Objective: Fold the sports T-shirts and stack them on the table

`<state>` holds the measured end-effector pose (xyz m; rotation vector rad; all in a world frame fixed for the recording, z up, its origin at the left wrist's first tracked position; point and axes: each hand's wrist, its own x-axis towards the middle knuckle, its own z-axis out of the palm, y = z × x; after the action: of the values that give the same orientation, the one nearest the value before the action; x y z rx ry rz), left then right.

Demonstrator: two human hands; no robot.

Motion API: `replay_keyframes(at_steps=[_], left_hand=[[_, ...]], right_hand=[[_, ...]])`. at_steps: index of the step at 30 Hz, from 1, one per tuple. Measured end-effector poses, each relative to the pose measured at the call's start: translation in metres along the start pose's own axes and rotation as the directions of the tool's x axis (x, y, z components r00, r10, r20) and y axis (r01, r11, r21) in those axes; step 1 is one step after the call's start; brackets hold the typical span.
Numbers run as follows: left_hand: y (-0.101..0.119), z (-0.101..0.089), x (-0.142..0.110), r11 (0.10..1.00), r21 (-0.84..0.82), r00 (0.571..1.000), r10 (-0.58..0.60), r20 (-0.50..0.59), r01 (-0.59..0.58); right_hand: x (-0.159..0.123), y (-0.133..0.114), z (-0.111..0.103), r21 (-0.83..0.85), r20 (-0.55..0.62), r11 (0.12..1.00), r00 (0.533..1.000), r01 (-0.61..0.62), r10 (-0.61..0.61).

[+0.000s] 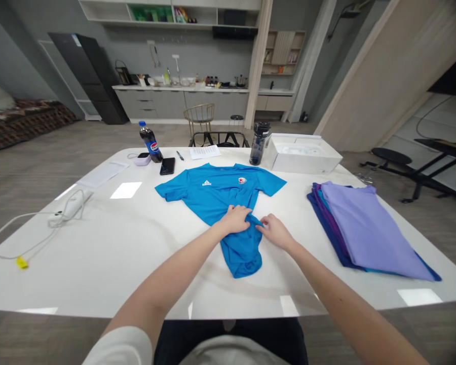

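A blue short-sleeved T-shirt (222, 187) lies on the white table (144, 253), its collar and sleeves toward the far side. Its lower part is bunched and narrowed toward me, with creases across the middle. My left hand (235, 219) rests on the shirt's middle, fingers curled on the cloth. On the right edge, my right hand (275, 230) pinches a raised fold of the fabric between thumb and fingers. The two hands are close together, with that fold between them.
Folded shirts (372, 228), lavender on top, are stacked at the right. Behind stand a white box (304, 159), a dark water bottle (259, 144) and a cola bottle (150, 142). A phone (167, 166) lies near the cola; a power strip (72, 205) with cable is at left.
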<state>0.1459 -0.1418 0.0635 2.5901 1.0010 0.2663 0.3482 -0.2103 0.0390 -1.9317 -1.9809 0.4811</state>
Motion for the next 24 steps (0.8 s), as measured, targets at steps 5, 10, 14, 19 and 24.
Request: replay_keyframes(at_steps=[5, 10, 14, 19, 24], left_hand=[[0.014, -0.025, -0.026, 0.994, -0.030, 0.992, 0.109, 0.071, -0.107], [-0.002, -0.080, -0.121, 0.981, -0.174, 0.987, 0.104, 0.121, -0.082], [-0.035, -0.106, -0.223, 0.968, -0.123, 0.931, -0.169, 0.322, 0.218], [-0.036, -0.087, -0.281, 0.928, 0.019, 0.886, -0.362, 0.291, 0.373], [0.012, -0.034, -0.245, 0.941, 0.203, 0.961, -0.277, -0.001, 0.272]], right_hand=[[-0.043, -0.036, -0.011, 0.245, -0.066, 0.942, 0.973, 0.231, -0.221], [-0.084, -0.069, -0.015, 0.182, -0.075, 0.938, 0.955, 0.296, -0.287], [-0.100, -0.069, 0.004, 0.105, -0.029, 0.950, 0.956, 0.293, -0.291], [-0.102, -0.068, 0.028, 0.018, -0.073, 0.949, 0.947, 0.314, -0.312], [-0.095, -0.066, 0.030, -0.085, 0.008, 0.981, 0.984, 0.176, -0.176]])
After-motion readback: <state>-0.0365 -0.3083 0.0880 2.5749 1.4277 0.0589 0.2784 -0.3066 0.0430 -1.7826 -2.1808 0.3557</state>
